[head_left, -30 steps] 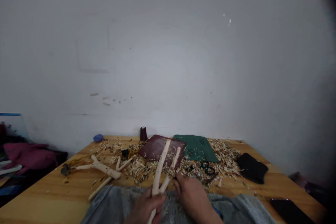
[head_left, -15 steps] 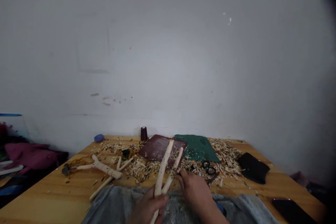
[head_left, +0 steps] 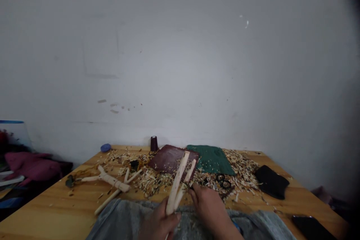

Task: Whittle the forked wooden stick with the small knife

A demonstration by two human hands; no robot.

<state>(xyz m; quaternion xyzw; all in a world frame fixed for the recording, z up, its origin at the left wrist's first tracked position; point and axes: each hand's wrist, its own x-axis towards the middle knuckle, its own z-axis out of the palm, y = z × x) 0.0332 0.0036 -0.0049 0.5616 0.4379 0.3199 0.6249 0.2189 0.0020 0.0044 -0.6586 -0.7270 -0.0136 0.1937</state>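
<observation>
My left hand (head_left: 161, 221) is wrapped round the lower end of a peeled forked branch (head_left: 177, 185), whose two prongs point up and away from me. Pale bare wood shows along both prongs. My right hand (head_left: 209, 204) is closed on a small knife (head_left: 188, 185), of which only a thin dark blade shows; its handle is hidden in the fist. The blade lies against the shorter, right prong. A grey cloth (head_left: 120, 219) covers my lap below both hands.
Wood shavings (head_left: 243, 167) cover much of the table (head_left: 56, 206). Maroon (head_left: 165, 159) and green sheets (head_left: 215, 159) lie at the back, near a thread cone (head_left: 153, 143). Peeled forked sticks (head_left: 112, 180) lie left; scissors (head_left: 223, 182), a black pad (head_left: 271, 182) and a phone (head_left: 312, 227) lie right.
The forked branch has tilted slightly to the right and turned in my left hand. My right hand has shifted a little, with the blade now further up against the right prong.
</observation>
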